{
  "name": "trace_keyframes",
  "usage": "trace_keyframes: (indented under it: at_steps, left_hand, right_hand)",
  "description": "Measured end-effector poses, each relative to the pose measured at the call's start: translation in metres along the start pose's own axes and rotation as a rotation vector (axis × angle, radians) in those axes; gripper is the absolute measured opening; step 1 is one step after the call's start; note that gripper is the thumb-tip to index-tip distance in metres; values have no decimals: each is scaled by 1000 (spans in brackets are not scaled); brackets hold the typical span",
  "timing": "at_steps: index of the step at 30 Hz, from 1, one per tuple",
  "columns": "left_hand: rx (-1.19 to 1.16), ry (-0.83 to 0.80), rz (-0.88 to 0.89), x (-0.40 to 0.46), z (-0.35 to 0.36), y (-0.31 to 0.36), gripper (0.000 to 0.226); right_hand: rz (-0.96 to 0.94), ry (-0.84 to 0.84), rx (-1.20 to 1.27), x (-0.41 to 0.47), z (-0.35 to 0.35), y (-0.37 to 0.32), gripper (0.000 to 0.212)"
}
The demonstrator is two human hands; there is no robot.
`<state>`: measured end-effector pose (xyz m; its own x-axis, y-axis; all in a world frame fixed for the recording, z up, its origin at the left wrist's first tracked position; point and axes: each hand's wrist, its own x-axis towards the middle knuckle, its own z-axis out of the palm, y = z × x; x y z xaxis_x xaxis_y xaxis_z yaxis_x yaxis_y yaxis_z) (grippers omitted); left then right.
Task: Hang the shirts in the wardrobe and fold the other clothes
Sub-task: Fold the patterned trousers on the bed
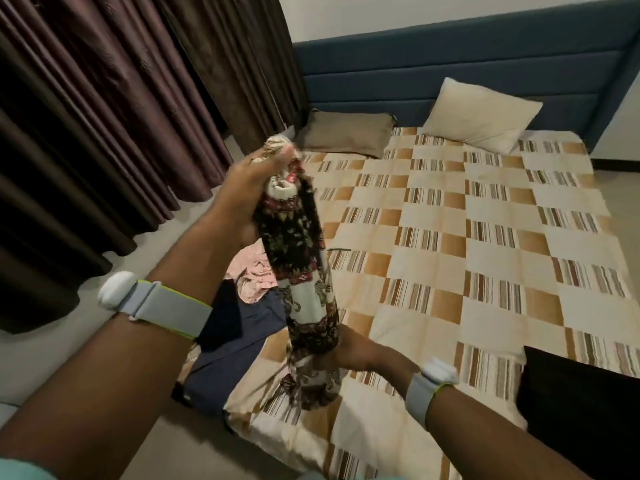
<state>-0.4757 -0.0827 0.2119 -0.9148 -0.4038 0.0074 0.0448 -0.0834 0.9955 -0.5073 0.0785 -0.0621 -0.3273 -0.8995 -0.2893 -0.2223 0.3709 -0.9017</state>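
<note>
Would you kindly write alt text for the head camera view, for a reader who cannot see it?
Two hands hold a bunched patterned garment upright over a bed: the left hand grips its top, the right hand its lower part. A checked bedspread, two pillows and a pile of clothes lie below, with dark curtains to the left.

A low bed (450, 237) has a checked cover in cream, brown and stripes. Two pillows lie at its head, a tan pillow (346, 131) and a cream pillow (481, 114), against a blue headboard (485, 57). Dark curtains (104, 116) hang on the left.
</note>
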Motion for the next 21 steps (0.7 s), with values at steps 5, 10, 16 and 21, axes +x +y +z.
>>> trace_keyframes:
  at_steps: [5,10,16,21]
  left_hand:
    - [-122,131,-98,13,-66,-28,43]
    - [-227,189,-204,38,-114,-82,39]
    - [-246,237,-449,73,-145,-210,35]
    - [-13,220,-692,60,-144,-343,21]
  right_hand:
    - [247,-74,-23,-57,10,109,34]
    - [570,-36,-123,-131,14,229,52]
    - [995,203,-191,-209,1,220,61]
    - [1289,430,-303,-254,-23,198,21]
